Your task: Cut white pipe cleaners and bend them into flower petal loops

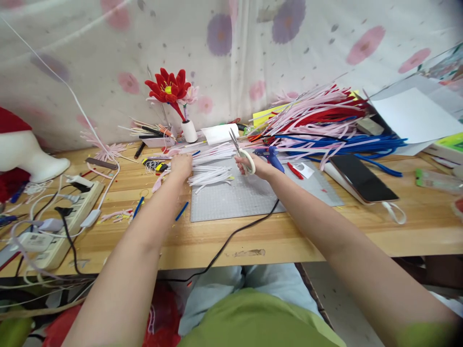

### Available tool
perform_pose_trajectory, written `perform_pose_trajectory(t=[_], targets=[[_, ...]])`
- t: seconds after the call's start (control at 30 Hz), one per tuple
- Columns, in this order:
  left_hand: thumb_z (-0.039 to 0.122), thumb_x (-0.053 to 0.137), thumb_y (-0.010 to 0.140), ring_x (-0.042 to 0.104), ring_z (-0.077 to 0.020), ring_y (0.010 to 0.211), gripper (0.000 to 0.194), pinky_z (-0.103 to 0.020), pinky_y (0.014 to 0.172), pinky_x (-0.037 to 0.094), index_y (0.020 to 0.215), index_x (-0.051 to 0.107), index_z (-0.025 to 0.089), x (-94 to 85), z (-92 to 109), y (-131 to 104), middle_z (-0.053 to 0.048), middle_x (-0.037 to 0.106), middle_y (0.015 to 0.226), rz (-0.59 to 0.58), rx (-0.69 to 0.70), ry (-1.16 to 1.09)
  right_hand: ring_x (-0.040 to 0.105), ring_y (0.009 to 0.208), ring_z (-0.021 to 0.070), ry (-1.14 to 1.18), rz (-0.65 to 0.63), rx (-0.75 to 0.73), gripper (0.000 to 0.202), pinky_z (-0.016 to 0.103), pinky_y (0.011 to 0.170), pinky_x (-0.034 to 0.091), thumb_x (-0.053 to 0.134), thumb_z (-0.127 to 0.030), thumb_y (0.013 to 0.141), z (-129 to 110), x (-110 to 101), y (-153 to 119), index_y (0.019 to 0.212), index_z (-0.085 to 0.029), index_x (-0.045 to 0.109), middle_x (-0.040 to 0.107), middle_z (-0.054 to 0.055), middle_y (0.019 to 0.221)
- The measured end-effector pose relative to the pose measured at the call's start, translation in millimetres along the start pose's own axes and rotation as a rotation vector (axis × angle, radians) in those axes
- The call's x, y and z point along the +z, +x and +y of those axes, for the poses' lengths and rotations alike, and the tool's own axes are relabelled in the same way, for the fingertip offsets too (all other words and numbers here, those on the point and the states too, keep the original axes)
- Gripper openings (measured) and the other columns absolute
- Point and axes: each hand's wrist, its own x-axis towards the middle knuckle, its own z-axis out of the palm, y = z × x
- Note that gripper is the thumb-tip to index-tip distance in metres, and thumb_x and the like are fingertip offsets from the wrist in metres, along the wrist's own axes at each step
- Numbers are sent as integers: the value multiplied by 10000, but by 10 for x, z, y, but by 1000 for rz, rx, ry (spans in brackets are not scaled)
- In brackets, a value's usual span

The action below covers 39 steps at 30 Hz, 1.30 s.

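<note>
My right hand [253, 165] is closed on scissors [247, 159] with cream handles, their blades pointing up and away over the grey cutting mat [231, 205]. At the left end of a bundle of white pipe cleaners [210, 177] is my left hand [181, 165]. Its fingers point away and are blurred, so whether they grip anything is unclear. More pale pink and white stems [217, 152] lie just behind the bundle. A blue glue gun [271, 156] rests behind my right wrist, with a red tool [295, 171] to its right.
A red flower [168, 87] stands in a white holder [189, 131] at the back. Pink, red and blue stems [318, 120] are piled at the back right, beside a phone [363, 178]. On the left sit a power strip [68, 226] and cables. A black cord [231, 237] crosses the front edge.
</note>
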Motion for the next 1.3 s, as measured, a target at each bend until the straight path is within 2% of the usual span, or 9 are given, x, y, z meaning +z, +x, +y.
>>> perform_pose_trajectory(t=[0.17,0.3,0.4,0.5,0.6,0.83,1.07,1.2,1.3], targets=[[106,333,833,549,-271,1021,347,-388,849,411,1026,621,96,-82,-37,151,-175,610,1040,57,-74,-86,454,460,67,-2,-1,0,432,212,435,362,681,-535,650,44,6,24,739,-185,444,464,-46,573],[150,362,848,516,-259,1079,362,-395,891,402,1142,572,149,-15,43,169,-148,527,1207,135,-91,-224,448,448,67,-78,68,-19,438,205,411,342,666,-559,653,144,14,41,709,-184,447,467,-42,558],[321,428,851,463,-238,1177,421,-360,981,356,1236,504,169,50,145,76,-116,475,1298,207,34,-404,429,426,68,-155,168,-12,454,203,386,325,679,-574,631,208,19,34,675,-189,442,459,-40,520],[526,562,734,382,-236,1271,754,-335,1044,298,1356,359,151,71,255,-70,-121,409,1385,27,294,-511,435,409,71,-127,252,48,462,210,377,341,648,-605,650,238,24,8,682,-192,443,467,-33,520],[584,652,619,331,-284,1308,989,-363,1060,266,1405,258,132,71,342,-186,-162,328,1441,-97,391,-443,460,406,77,-42,287,87,470,211,367,350,581,-642,692,242,31,-33,719,-192,450,483,-24,539],[408,487,837,458,-244,1173,463,-352,997,333,1204,518,128,238,324,-97,-150,530,1221,47,373,-328,489,456,83,-162,325,41,444,213,407,360,646,-588,661,234,67,-93,725,-190,460,522,-16,588],[420,443,857,447,-259,1177,501,-361,981,344,1265,456,130,416,246,324,-163,488,1263,68,180,-318,459,458,94,-254,386,-7,413,231,421,325,601,-600,680,316,96,-65,705,-212,460,506,-22,575],[441,445,849,438,-277,1177,491,-358,962,355,1222,494,126,375,284,513,-171,499,1232,42,94,-269,458,476,98,-253,389,-46,398,230,440,333,574,-600,698,366,95,-74,741,-216,478,499,-28,577],[439,458,842,446,-277,1171,484,-369,960,358,1224,490,143,287,294,513,-169,515,1223,34,82,-271,466,486,97,-215,399,-54,401,225,445,339,563,-599,703,374,96,-88,753,-211,472,492,-31,584]])
